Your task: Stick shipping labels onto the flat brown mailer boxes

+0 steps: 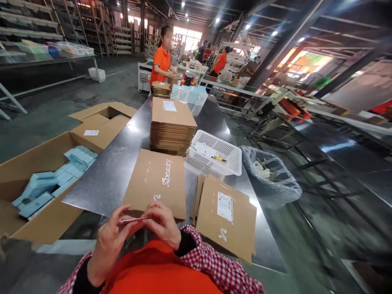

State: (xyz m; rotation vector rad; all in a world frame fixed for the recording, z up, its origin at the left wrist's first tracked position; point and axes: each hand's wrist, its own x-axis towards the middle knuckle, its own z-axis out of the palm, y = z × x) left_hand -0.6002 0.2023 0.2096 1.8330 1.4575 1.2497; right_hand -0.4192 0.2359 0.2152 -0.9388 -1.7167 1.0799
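Slip (pixel 134 220), thin, pinkish and seen almost edge-on, is pinched at its left end by the left hand (pixel 107 239) and at its right by the right hand (pixel 163 223), near the close edge of the metal table (pixel 114 171), at the near side of the "beauty"-printed carton (pixel 156 179). A labelled cardboard carton (pixel 211 204) lies toward the right edge. Two-handed fingering of the slip seems the step in hand; the next move probably calls for a light, even pinch to avoid creasing
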